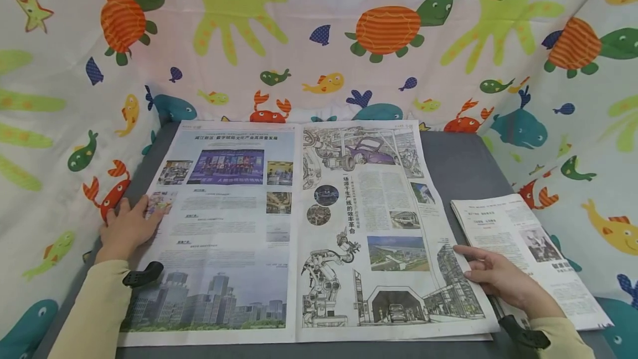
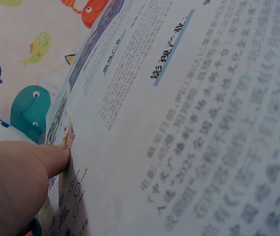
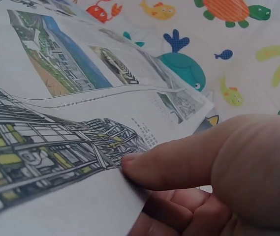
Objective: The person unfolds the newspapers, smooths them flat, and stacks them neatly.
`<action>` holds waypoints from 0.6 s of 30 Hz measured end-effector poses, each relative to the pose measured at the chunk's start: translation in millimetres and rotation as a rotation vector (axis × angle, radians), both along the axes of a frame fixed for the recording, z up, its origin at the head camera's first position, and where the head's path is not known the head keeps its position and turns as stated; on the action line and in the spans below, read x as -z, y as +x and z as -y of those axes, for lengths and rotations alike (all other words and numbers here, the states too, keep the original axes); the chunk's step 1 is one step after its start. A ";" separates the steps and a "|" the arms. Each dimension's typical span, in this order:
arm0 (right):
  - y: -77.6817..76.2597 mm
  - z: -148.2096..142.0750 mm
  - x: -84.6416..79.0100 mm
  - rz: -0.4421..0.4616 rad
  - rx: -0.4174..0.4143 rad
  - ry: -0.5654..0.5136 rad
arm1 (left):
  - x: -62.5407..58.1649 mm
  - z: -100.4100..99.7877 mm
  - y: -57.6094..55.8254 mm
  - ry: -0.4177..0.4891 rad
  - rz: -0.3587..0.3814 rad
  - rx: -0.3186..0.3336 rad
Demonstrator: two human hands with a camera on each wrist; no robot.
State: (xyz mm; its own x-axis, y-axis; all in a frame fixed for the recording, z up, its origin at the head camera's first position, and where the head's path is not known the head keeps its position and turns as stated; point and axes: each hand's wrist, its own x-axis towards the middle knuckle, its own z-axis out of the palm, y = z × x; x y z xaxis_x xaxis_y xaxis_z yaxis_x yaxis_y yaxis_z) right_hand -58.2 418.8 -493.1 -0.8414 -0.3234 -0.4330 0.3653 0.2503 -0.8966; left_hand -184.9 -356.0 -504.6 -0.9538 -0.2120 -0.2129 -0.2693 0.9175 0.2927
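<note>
An open newspaper (image 1: 234,226) lies spread on the grey table, its centre fold running toward me. Its left page carries a city skyline photo, its right page drawings of a car factory and a robot arm. My left hand (image 1: 127,229) rests with spread fingers on the left margin; the left wrist view shows its thumb (image 2: 53,160) lying along the paper. At the right edge, my right hand (image 1: 508,281) pinches the newspaper page (image 3: 100,196), thumb on top and curled fingers beneath. The page edge lifts slightly there in the right wrist view.
A folded stack of newspaper (image 1: 503,231) lies on the right of the table (image 1: 453,165), partly behind my right hand and wrist. A cloth (image 1: 324,60) printed with sea animals hangs along the back and both sides.
</note>
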 end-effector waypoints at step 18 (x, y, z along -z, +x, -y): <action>1.7 10.9 -21.8 0.046 0.032 0.237 | 5.6 -1.0 -0.5 -0.004 -0.028 -0.010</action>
